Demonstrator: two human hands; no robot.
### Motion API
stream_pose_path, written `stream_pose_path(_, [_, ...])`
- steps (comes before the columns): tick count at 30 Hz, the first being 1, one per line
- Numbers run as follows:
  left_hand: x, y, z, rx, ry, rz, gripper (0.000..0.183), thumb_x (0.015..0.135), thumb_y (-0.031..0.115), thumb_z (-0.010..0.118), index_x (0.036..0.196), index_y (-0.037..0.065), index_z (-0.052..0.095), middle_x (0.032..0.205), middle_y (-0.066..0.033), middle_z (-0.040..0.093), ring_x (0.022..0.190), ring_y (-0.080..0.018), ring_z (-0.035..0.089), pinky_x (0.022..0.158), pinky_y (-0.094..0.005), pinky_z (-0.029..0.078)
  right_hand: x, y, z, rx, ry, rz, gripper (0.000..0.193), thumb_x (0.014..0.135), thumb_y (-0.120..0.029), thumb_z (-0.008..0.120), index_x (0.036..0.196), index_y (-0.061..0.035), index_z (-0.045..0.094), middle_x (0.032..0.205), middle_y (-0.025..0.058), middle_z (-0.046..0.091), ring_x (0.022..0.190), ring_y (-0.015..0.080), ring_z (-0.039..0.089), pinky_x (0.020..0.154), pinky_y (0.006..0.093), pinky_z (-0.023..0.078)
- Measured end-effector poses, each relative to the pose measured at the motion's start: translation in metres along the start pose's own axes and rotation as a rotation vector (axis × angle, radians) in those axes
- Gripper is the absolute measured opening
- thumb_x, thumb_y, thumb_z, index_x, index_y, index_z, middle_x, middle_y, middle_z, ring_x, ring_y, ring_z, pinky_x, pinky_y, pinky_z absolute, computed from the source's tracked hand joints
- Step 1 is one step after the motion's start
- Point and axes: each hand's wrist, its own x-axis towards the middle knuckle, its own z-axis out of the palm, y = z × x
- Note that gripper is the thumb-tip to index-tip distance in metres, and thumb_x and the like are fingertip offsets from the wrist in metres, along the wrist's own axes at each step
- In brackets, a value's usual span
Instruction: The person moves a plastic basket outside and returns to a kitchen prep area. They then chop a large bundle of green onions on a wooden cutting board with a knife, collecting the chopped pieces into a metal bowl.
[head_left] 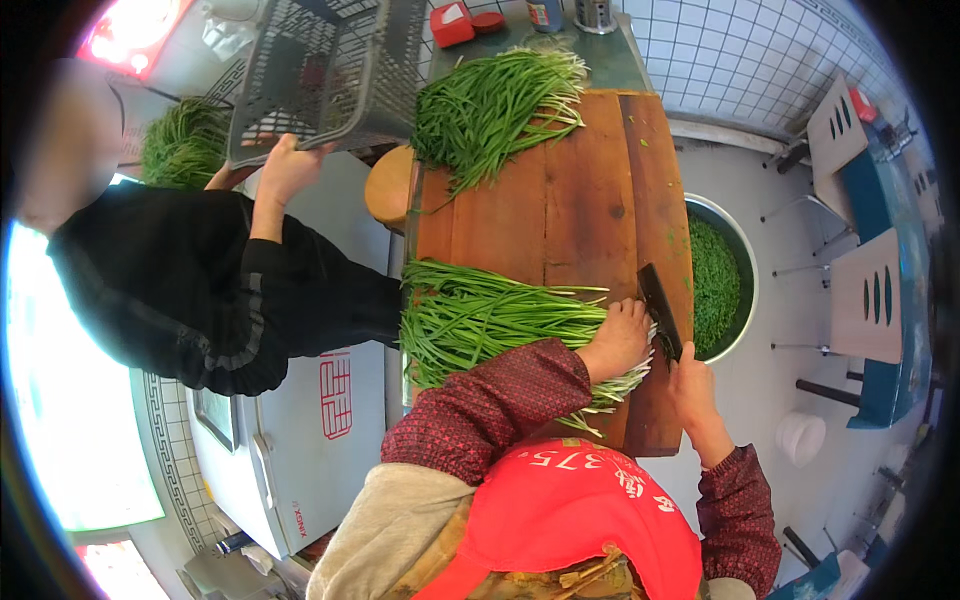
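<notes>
A long pile of garlic chives [490, 315] lies across the wooden chopping board [590, 225], white ends to the right. My left hand [618, 340] presses down on it near those ends, fingers curled round the stalks. Just right of those fingers, my right hand [694, 392] is closed on the handle of a cleaver [661, 308]. Its dark blade stands on edge by the cut ends, with small bits of chive beside it. Another bunch of garlic chives [500, 112] rests at the board's far end.
A round metal tub [751, 275] holding chopped chives [712, 285] stands below the board's right edge. At left, a person in black [190, 280] holds a grey plastic crate [310, 75] beside a white chest freezer [310, 450]. Chairs [865, 290] line the right side.
</notes>
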Motion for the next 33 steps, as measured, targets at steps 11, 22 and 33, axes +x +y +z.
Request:
stream_pose_path(11, [-0.019,-0.115,-0.163,-1.707,0.911,-0.463,0.057,0.090,0.041,0.062,0.132,0.007,0.044,0.105,-0.0100,0.058,0.104,-0.0246,0.056,0.087,-0.0445,0.048,0.003,-0.010,0.000,-0.021,-0.025,0.012,0.022,0.083,-0.004,0.056,0.099,0.0009,0.042,0.069,0.0259,0.063,0.068,0.0465,0.063,0.061,0.0547,0.051])
stream_pose_path(22, [-0.046,-0.227,-0.261,-2.005,1.009,-0.718,0.015,0.081,-0.010,0.047,0.095,-0.009,0.047,0.103,-0.0223,0.054,0.101,-0.0417,0.060,0.094,-0.0597,0.054,-0.003,-0.034,0.001,-0.102,0.061,-0.065,0.024,0.080,-0.001,0.057,0.100,0.0007,0.044,0.070,0.0242,0.065,0.069,0.0426,0.066,0.063,0.0510,0.053])
stream_pose_path(33, [-0.051,-0.147,-0.300,-2.319,0.509,-0.338,0.029,0.082,-0.010,0.046,0.110,-0.014,0.044,0.122,-0.0298,0.051,0.117,-0.0487,0.050,0.102,-0.0604,0.047,0.045,-0.090,0.026,-0.117,0.339,-0.339,0.022,0.082,-0.006,0.056,0.103,-0.0068,0.051,0.088,0.0166,0.056,0.070,0.0345,0.065,0.059,0.0445,0.052])
